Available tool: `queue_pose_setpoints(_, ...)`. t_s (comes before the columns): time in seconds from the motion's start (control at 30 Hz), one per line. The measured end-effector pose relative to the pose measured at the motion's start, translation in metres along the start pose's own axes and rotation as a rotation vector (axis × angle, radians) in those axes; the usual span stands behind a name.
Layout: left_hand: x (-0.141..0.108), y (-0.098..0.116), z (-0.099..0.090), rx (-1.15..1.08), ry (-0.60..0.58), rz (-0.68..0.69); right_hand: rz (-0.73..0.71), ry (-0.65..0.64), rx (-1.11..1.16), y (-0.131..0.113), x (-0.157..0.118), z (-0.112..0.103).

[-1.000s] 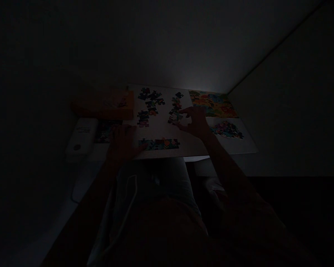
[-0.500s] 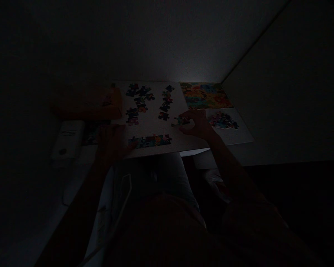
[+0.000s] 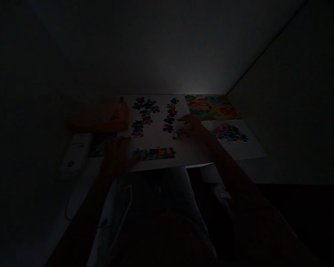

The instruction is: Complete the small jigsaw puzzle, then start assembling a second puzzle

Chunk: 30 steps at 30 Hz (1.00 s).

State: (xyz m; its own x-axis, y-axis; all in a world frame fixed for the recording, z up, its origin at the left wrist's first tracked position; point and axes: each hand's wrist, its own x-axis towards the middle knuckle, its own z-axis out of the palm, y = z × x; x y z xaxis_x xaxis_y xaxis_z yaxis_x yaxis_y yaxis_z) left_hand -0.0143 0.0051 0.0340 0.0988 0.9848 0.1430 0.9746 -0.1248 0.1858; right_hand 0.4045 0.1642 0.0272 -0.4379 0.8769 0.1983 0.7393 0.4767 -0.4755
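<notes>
The scene is very dark. My left hand (image 3: pixel 115 154) rests on the left of the white board (image 3: pixel 158 139), fingers apart, its thumb at the left end of a joined strip of jigsaw puzzle pieces (image 3: pixel 161 152). My right hand (image 3: pixel 195 129) is over the board's right half, index finger and thumb spread. Close to its thumb lies a jigsaw puzzle piece (image 3: pixel 176 136), partly hidden by the hand. Left of the fingers runs a column of loose puzzle pieces (image 3: pixel 169 119). Another group of loose pieces (image 3: pixel 145 113) lies further left.
A heap of puzzle pieces (image 3: pixel 229 132) lies to the right, below a colourful picture sheet (image 3: pixel 211 105). On the left stand an orange box (image 3: pixel 122 115) and a white device (image 3: pixel 77 148). A wall (image 3: pixel 161 55) rises behind the board.
The view has shifted, so everything sits lower and slightly to the right. My right hand's fingers have spread apart from their pinch near the puzzle piece. The left hand stays by the strip.
</notes>
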Motion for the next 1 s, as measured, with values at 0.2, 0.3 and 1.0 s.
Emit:
queue_pose_setpoints(0.2,-0.001,-0.006,0.003,-0.036,0.006,0.006,0.197,0.15,0.061,0.006,0.068,0.01)
queue_pose_setpoints(0.3,-0.001,-0.01,0.007,-0.064,0.027,0.028,0.211,0.127,0.082,0.002,0.091,0.019)
queue_pose_setpoints(1.0,-0.005,-0.001,0.005,-0.089,-0.031,-0.038,0.119,-0.091,-0.17,-0.021,0.242,0.056)
